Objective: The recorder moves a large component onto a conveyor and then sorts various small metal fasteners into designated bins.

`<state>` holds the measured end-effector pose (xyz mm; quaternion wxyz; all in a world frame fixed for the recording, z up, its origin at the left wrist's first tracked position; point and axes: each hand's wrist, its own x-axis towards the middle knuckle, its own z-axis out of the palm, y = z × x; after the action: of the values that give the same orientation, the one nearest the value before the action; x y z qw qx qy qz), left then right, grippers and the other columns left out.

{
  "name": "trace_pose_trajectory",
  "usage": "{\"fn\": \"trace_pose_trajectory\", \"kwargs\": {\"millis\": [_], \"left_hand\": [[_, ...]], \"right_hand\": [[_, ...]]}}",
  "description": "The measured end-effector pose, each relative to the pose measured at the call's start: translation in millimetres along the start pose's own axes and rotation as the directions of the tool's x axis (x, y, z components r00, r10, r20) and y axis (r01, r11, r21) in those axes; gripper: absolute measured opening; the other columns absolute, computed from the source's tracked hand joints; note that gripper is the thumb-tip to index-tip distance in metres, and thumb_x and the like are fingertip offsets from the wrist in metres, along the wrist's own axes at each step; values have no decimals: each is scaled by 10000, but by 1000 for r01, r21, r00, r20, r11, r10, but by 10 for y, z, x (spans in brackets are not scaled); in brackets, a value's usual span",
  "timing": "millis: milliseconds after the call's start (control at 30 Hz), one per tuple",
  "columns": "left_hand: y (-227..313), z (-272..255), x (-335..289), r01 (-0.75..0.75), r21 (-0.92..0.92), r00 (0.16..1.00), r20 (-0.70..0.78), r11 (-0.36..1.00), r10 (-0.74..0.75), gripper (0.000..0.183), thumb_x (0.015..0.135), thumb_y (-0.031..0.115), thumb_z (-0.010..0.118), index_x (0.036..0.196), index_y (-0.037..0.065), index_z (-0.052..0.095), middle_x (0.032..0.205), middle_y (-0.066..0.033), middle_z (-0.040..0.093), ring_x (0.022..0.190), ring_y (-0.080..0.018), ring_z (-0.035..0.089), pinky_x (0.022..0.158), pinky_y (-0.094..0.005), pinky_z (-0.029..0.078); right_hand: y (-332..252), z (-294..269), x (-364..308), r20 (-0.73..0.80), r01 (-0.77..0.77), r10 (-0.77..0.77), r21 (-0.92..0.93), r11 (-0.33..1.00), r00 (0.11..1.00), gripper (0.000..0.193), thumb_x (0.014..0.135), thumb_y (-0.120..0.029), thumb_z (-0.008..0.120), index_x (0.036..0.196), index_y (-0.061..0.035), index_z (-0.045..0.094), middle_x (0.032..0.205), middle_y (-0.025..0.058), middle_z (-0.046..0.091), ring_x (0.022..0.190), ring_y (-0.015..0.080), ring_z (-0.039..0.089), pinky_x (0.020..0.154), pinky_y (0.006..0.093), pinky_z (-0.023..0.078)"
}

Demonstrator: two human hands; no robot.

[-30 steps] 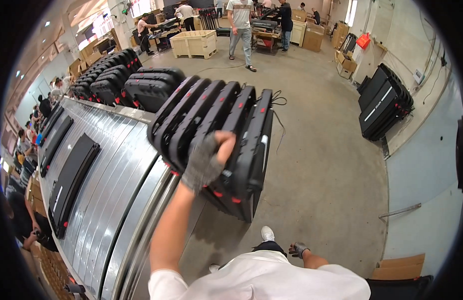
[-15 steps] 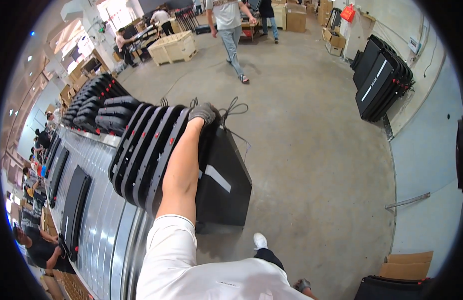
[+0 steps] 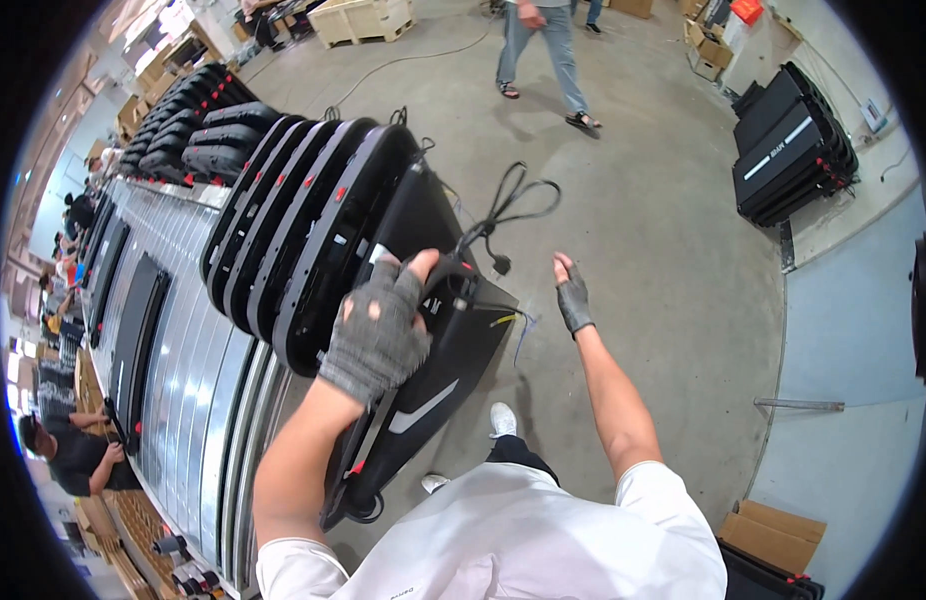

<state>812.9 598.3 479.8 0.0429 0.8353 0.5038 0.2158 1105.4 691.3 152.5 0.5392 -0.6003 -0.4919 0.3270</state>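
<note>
My left hand (image 3: 376, 335), in a grey fingerless glove, is closed on the end of a black walking pad (image 3: 451, 365). This pad leans away from the others, its long face slanting down toward my feet. A looped black cord (image 3: 503, 205) with a plug sticks out near its upper end, and thin coloured wires (image 3: 518, 320) hang at its corner. To the right, my right hand (image 3: 573, 297), gloved alike, is held over the floor with its fingers stretched and nothing in them. Several more walking pads (image 3: 293, 245) stand on edge in a row left of the held one.
A metal roller conveyor (image 3: 198, 390) runs along my left, with flat black pads (image 3: 143, 340) on it. Ahead, a person in grey trousers (image 3: 543, 50) walks on the floor. Stacked pads (image 3: 793, 145) lean at the right wall, and a cardboard box (image 3: 773, 535) lies low at right.
My left hand has come nearer, from the row's far end, and the pad now slants toward me. My right hand has risen forward from the lower edge. The walking person has shifted right.
</note>
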Motion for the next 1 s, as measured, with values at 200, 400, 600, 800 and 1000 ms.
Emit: {"fn": "trace_pose_trajectory", "kwargs": {"millis": [200,400,600,800,1000], "left_hand": [[44,-462,-1098,171,-38,985,-27,985,-172,689,618,-69,566,1271,149,541,1001,-181,563,762,-374,613,644,-447,513],[-203,-744,-2357,305,9,949,-89,952,-304,721,613,-73,566,1298,147,532,947,-147,568,735,-329,606,633,-417,496],[-334,-1034,-3511,510,9,858,-71,860,-508,533,628,30,637,1145,90,524,936,-155,554,779,-352,613,671,-446,497],[-711,-1134,-4728,609,74,789,-163,790,-593,383,613,37,646,979,64,535,870,-153,566,786,-375,590,674,-457,470],[-999,-1140,-5832,666,366,698,2,650,-716,291,691,130,638,970,96,562,890,-108,601,808,-304,633,666,-418,501]], "right_hand": [[-1116,592,-704,696,-168,107,20,986,710,512,994,-464,388,993,-38,671,905,50,666,907,156,580,859,301,431],[-1287,678,-2491,451,-204,108,171,964,886,359,993,-334,472,942,-29,654,856,22,625,826,110,557,756,260,441],[-1125,1311,-3760,834,72,-97,69,995,543,340,962,-293,551,1169,-30,610,1051,55,658,969,148,607,811,288,480],[-923,1552,-3978,832,-280,313,-200,939,459,309,884,-192,639,1149,-34,622,1036,77,670,951,166,618,844,301,476],[-158,1615,-3663,653,357,94,-522,774,752,655,704,-174,733,1297,-79,472,1266,157,546,1191,298,523,987,368,426]]}}
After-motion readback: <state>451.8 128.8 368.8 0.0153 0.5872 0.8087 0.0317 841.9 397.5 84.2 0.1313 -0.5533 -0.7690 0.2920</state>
